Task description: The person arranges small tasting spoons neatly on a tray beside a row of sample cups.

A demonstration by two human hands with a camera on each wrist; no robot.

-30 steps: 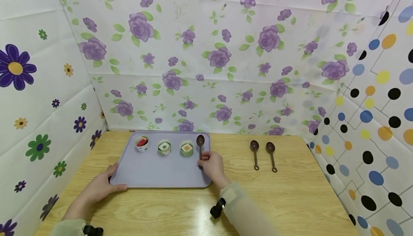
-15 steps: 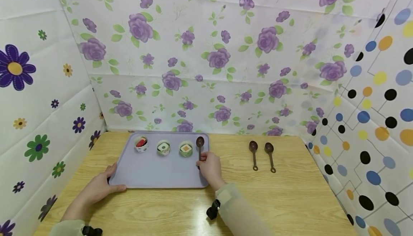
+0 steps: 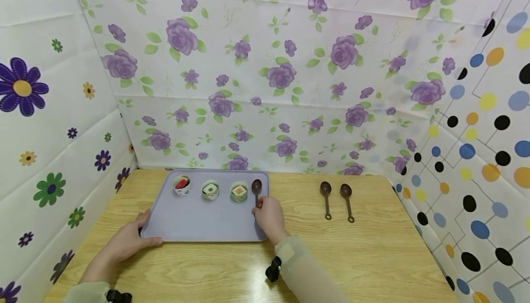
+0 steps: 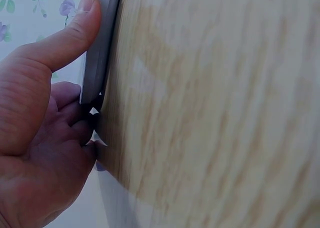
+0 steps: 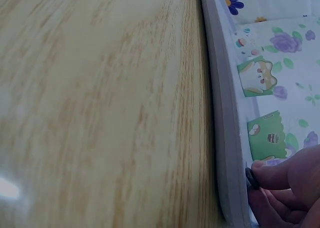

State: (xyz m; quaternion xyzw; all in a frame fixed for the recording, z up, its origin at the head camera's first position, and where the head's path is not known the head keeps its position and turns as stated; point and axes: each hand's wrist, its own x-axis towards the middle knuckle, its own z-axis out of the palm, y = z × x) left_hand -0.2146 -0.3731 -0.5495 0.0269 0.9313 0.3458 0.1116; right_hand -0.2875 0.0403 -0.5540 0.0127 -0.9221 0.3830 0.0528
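Note:
A lavender tray (image 3: 194,220) lies on the wooden table, with three small patterned cups (image 3: 210,190) in a row along its far edge. A brown spoon (image 3: 256,187) sits at the tray's right side, beside the rightmost cup (image 3: 239,191). My right hand (image 3: 259,206) pinches its handle; in the right wrist view the fingertips (image 5: 265,175) hold the dark handle end (image 5: 248,178) just over the tray rim (image 5: 225,118). My left hand (image 3: 145,235) grips the tray's near left corner, thumb (image 4: 75,33) on top of the rim (image 4: 102,53) and fingers curled under.
Two more brown spoons (image 3: 326,193) (image 3: 346,195) lie side by side on the table right of the tray. Flower-printed walls close in the back and left, a dotted wall the right. Bare wood stretches along the near side.
The spoon's bowl has shifted slightly nearer me in my right hand. My left hand and the tray have stayed put.

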